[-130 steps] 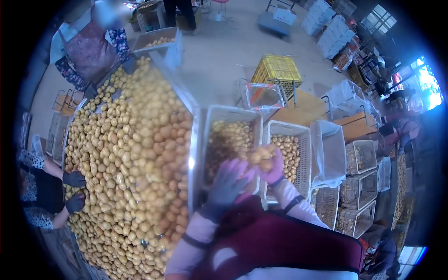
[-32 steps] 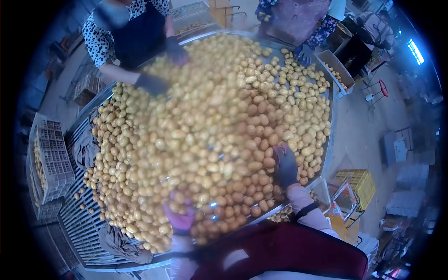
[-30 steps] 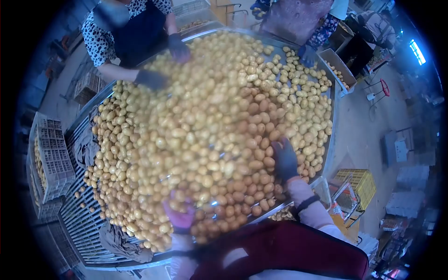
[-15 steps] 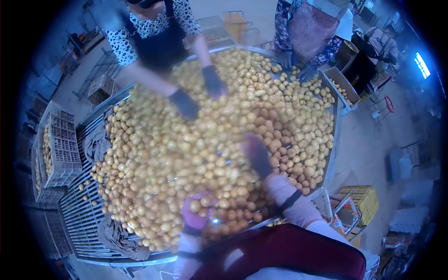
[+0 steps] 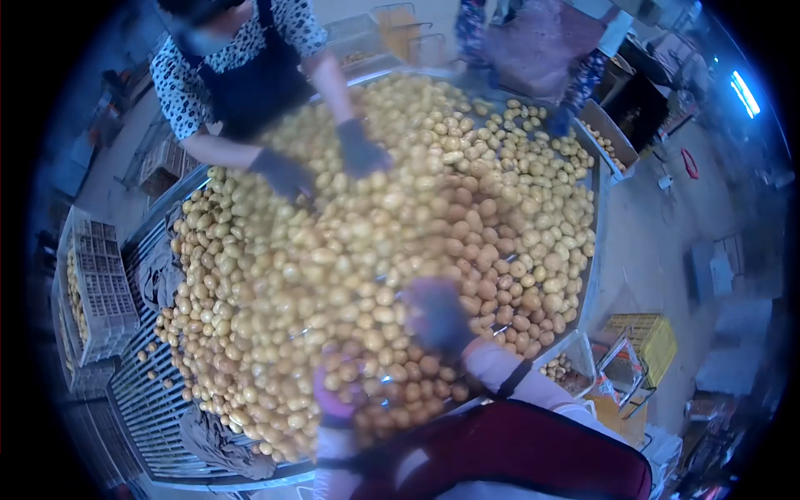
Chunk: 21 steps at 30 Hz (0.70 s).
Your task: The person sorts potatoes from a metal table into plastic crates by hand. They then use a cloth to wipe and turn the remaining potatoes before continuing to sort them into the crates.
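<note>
- Potatoes [image 5: 250, 350] are heaped over most of a metal table [image 5: 142, 421], with a browner patch gathered toward its right edge.
- The left hand [image 5: 335, 403], pink-gloved, is set low among them just inside the near edge; its fingers are partly spread and curved, with a few potatoes cupped against the palm.
- The right hand [image 5: 439, 317], dark-gloved and blurred, is held over the heap farther in; how far its fingers are opened, or whether anything is gripped, cannot be told.
- The far side is taken up by a co-worker's two gloved hands [image 5: 362, 150], placed over the potatoes well apart from the wearer's own.
- The far right corner is occupied by a second person in a patterned sleeve [image 5: 586, 77], a potato-filled box [image 5: 607, 137] close by.
- Toward the left end, slats [image 5: 137, 392] are exposed, dotted with loose potatoes and flanked by two crumpled cloths [image 5: 218, 442].
- Past the left edge, crates [image 5: 104, 292] are stacked.
- Beyond the right edge, floor [image 5: 642, 242] is seen; near the near right corner, a pale crate [image 5: 583, 354] and a yellow crate [image 5: 654, 350] are stationed.
- The near edge is bordered by a maroon apron [image 5: 517, 442].
</note>
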{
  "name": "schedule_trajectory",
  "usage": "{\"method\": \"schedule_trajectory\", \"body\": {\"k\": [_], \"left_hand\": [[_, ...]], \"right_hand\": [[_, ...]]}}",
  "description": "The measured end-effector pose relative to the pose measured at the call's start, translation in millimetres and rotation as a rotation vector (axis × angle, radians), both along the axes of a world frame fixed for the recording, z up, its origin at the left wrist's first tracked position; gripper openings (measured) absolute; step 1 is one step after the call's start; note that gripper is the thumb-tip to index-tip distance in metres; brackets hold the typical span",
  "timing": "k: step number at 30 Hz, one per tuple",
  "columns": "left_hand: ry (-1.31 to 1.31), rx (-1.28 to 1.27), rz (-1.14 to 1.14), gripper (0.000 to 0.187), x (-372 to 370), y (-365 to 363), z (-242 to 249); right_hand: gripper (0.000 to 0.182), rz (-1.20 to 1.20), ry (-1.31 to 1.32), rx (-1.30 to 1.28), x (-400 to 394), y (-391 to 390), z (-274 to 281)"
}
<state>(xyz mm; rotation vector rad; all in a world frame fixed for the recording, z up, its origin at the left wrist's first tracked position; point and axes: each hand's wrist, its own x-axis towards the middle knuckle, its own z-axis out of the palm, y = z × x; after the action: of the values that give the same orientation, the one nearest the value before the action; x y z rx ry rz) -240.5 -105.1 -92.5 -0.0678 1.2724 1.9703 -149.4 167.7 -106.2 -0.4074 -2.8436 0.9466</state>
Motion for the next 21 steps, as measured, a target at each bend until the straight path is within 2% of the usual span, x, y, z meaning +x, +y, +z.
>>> {"method": "schedule_trajectory", "body": {"k": [2,3,5,7,9,12,13,14,16,18,19,21], "left_hand": [[-0.325,0.105,0.164,0.046,-5.0,0.4,12.0],[-0.371,0.289,0.1,0.045,-11.4,-13.1,-3.7],[0.095,-0.068,-0.002,0.045,-8.5,-36.0,-51.0],[0.187,-0.13,-0.029,0.045,-10.3,-35.4,-56.2],[-0.073,0.074,0.027,0.044,-10.2,-21.6,-26.4],[-0.369,0.306,0.075,0.039,-13.2,-9.9,0.5],[-0.485,0.381,0.111,0.033,-12.9,-0.8,12.5],[-0.494,0.353,0.104,0.037,-13.7,-4.0,8.9],[-0.512,0.301,0.085,0.044,-15.3,-8.8,-3.8],[-0.524,0.312,0.158,0.044,-11.7,-2.8,4.4],[-0.537,0.312,0.193,0.044,-8.2,-1.0,6.3],[-0.403,0.231,0.141,0.045,-9.5,-10.0,-16.3]], "right_hand": [[0.056,-0.158,0.172,0.259,-4.1,35.2,-21.4],[0.058,-0.151,0.129,0.288,-8.7,52.6,-20.4],[0.061,-0.139,0.03,0.349,-14.7,83.0,-15.4],[0.059,-0.159,0.041,0.449,-25.8,98.9,-26.8],[0.063,-0.169,-0.019,0.465,-40.1,114.3,-29.7],[0.062,-0.356,0.006,0.376,-64.2,143.3,-27.3],[0.059,-0.468,0.057,0.552,-74.2,147.5,-35.3],[0.055,-0.581,0.113,0.73,-85.1,152.7,-49.0],[0.048,-0.678,0.229,0.699,-96.4,151.4,-44.2],[0.042,-0.621,0.337,0.286,-106.6,133.8,-17.7],[0.037,-0.538,0.321,0.26,-105.6,117.9,-30.1],[0.028,-0.383,0.273,0.206,-94.3,76.2,-68.9]]}}
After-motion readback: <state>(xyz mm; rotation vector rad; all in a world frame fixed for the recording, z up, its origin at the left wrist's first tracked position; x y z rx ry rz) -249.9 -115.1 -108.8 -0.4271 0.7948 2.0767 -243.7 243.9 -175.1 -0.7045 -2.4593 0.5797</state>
